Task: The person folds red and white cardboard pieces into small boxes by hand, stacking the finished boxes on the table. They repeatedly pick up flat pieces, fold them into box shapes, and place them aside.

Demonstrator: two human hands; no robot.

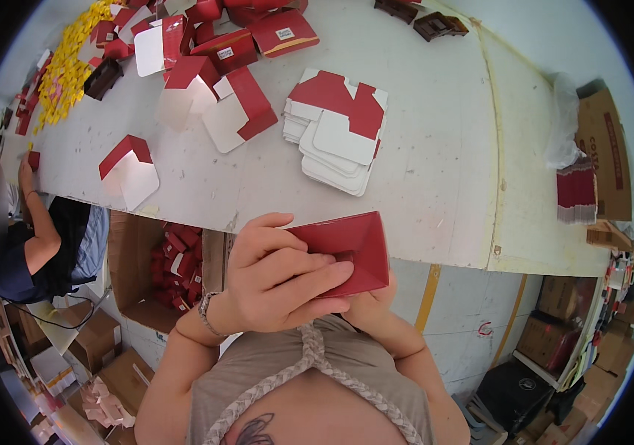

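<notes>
A small red cardboard box [365,248] is held in front of my chest, its hollow inside facing up at me. My left hand [276,271] comes over its left side, with the fingers bent and their tips reaching into the box. From below and behind, my right hand [372,304] grips the same box; most of its fingers are hidden by the box and my left hand. Beyond them on the table lies a stack of flat red-and-white box blanks [339,144]. A partly folded red-and-white box [128,159] stands to the left.
More red boxes [232,52] are heaped at the table's [436,178] far side, near small yellow packets [65,81]. A carton [128,259] of red boxes stands below the edge. Another person's arm [43,241] is at far left. Dark wooden pieces [436,26] lie far back.
</notes>
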